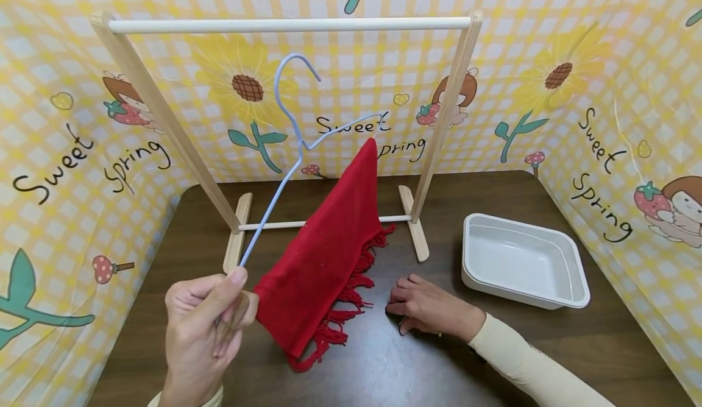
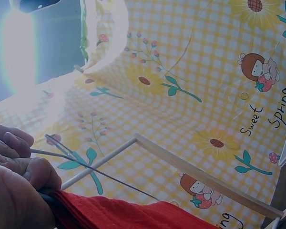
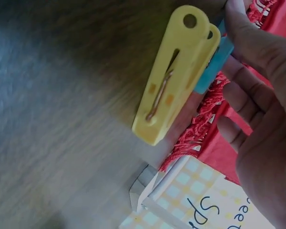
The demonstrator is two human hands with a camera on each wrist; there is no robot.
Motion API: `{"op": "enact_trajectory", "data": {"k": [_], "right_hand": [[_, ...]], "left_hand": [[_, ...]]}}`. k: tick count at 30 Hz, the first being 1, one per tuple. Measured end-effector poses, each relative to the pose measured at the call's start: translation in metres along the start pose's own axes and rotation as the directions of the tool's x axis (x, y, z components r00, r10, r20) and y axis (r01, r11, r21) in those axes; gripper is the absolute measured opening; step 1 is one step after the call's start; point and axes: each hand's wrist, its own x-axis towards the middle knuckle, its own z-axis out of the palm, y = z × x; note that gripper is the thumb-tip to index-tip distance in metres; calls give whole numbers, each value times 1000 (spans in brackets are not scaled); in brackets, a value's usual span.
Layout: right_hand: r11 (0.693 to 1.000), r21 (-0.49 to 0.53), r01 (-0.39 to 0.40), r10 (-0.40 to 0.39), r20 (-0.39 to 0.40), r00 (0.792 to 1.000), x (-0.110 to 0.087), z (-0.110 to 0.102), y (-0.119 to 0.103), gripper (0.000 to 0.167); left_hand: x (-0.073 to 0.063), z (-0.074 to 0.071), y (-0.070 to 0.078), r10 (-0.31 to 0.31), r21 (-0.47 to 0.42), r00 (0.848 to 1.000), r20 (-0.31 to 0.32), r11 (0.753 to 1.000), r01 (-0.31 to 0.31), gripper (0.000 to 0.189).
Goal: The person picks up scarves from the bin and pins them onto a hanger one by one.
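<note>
My left hand (image 1: 205,328) pinches the lower left corner of a light blue wire hanger (image 1: 282,184), holding it tilted in the air with the hook upward. A red fringed scarf (image 1: 323,242) hangs folded over the hanger's lower bar, its upper end at the right corner. On the table to the right of the fringe, my right hand (image 1: 428,306) is low, fingers bent. The right wrist view shows its thumb and fingers around a blue clothespin (image 3: 214,67), partly hidden by them. Beside that lies a yellow clothespin (image 3: 169,81), mostly covered in the head view.
A wooden rack with a white top rail (image 1: 290,25) stands behind the scarf, feet on the dark table (image 1: 384,358). At the right is a white plastic basin (image 1: 523,261). Yellow checked cloth (image 1: 351,90) encloses the back and sides.
</note>
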Motion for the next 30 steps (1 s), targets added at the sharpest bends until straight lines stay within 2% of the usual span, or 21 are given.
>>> {"op": "enact_trajectory", "data": {"k": [3, 7, 13, 21, 30], "right_hand": [[1000, -10, 13, -13, -22, 1000, 0, -1, 2, 30], [1000, -18, 17, -19, -94, 995, 0, -4, 5, 27], [1000, -16, 2, -5, -220, 975, 2, -14, 15, 31], [1000, -20, -20, 13, -284, 959, 4, -23, 23, 38], [999, -29, -45, 33, -319, 947, 3, -37, 28, 39]], "left_hand": [[0, 0, 0, 3, 1, 1000, 3, 1000, -3, 49], [0, 0, 0, 5, 9, 1000, -2, 1000, -5, 49], [1, 0, 0, 6, 13, 1000, 2, 1000, -6, 49], [0, 1, 2, -7, 19, 1000, 13, 1000, 6, 50], [0, 2, 3, -1, 22, 999, 33, 1000, 1, 50]]}}
